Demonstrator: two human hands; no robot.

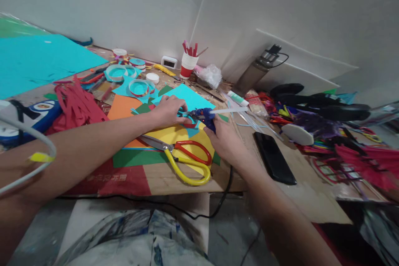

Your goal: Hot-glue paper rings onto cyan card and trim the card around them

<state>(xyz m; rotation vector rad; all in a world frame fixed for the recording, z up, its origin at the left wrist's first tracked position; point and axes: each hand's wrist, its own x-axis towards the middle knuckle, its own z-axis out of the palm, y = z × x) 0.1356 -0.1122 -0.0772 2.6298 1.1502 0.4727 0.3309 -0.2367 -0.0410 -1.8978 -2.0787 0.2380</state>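
Observation:
In my right hand is a blue hot glue gun, with a white glue stick jutting from its back. Its nozzle points left, close to the fingers of my left hand. Those fingers are closed on a small red-and-turquoise paper piece, mostly hidden by the hand and the gun. Beneath lie sheets of coloured paper, among them a yellow sheet and a turquoise sheet. Scissors with one red and one yellow handle loop rest just in front of my hands.
Behind are round paper rings, a cup of red strips, a yellow cutter and a leaning bottle. Red paper strips pile up at left. A black phone lies right. A black cable hangs over the front edge.

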